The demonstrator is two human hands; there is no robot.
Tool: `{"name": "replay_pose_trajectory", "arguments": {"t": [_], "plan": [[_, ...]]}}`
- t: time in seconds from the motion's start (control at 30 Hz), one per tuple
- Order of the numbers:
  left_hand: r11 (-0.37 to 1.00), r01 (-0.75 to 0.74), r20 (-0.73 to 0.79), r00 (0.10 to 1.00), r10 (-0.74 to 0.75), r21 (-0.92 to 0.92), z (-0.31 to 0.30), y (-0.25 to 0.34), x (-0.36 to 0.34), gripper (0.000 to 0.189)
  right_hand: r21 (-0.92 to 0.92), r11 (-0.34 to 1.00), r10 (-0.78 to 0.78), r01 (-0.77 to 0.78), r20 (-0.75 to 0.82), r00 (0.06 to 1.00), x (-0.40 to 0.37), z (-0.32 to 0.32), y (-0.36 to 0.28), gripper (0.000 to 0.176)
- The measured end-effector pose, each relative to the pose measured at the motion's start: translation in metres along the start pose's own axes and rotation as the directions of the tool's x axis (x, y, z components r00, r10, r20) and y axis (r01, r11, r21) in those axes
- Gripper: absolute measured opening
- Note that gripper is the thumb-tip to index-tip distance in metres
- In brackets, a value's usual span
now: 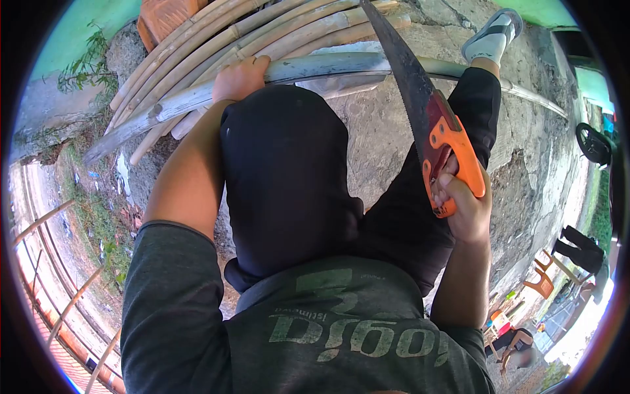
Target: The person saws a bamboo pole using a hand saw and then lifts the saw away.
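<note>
My right hand (467,202) is closed round the orange handle of a hand saw (410,82). Its dark toothed blade points up and away from me, crossing the bamboo pole (315,66) in this view. That pole is long, grey-green and runs across in front of my knees. My left hand (241,77) grips it just beyond my bent left knee, its fingers partly hidden behind the pole. Under and beyond the pole lies a stack of tan bamboo poles (262,38).
Rough concrete ground (377,141) lies around my legs, and my sandalled foot (492,39) rests at the far right. An orange-brown object (167,20) stands behind the stack. At right are a steering wheel (593,143), an orange plastic stool (541,279) and another person (515,345).
</note>
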State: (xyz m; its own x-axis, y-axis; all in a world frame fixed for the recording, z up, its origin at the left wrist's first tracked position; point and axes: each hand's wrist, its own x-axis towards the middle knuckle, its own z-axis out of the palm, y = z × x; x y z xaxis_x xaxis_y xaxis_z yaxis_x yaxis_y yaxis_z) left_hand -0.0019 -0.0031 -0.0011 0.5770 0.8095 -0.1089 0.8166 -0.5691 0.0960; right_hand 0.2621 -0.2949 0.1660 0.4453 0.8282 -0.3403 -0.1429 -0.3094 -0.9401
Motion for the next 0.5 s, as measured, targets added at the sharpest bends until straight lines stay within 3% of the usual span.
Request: {"name": "replay_pose_trajectory", "arguments": {"t": [0.17, 0.37, 0.5], "plan": [[1.000, 0.026, 0.026, 0.999, -0.026, -0.010, 0.000, 0.000, 0.000, 0.037, -0.021, 1.000, 0.012, -0.012, 0.009, 1.000, 0.011, 0.001, -0.007, 0.004], [0.999, 0.004, -0.008, 1.000, -0.004, 0.036, 0.003, -0.002, 0.002, 0.042, -0.124, 0.992, 0.026, -0.019, 0.050, 0.998, 0.085, 0.025, 0.008, 0.004], [0.999, -0.012, 0.004, 1.000, 0.012, 0.033, 0.007, -0.008, 0.006, 0.040, -0.159, 0.986, -0.033, 0.043, 0.066, 0.997, 0.065, 0.023, 0.015, 0.006]]}}
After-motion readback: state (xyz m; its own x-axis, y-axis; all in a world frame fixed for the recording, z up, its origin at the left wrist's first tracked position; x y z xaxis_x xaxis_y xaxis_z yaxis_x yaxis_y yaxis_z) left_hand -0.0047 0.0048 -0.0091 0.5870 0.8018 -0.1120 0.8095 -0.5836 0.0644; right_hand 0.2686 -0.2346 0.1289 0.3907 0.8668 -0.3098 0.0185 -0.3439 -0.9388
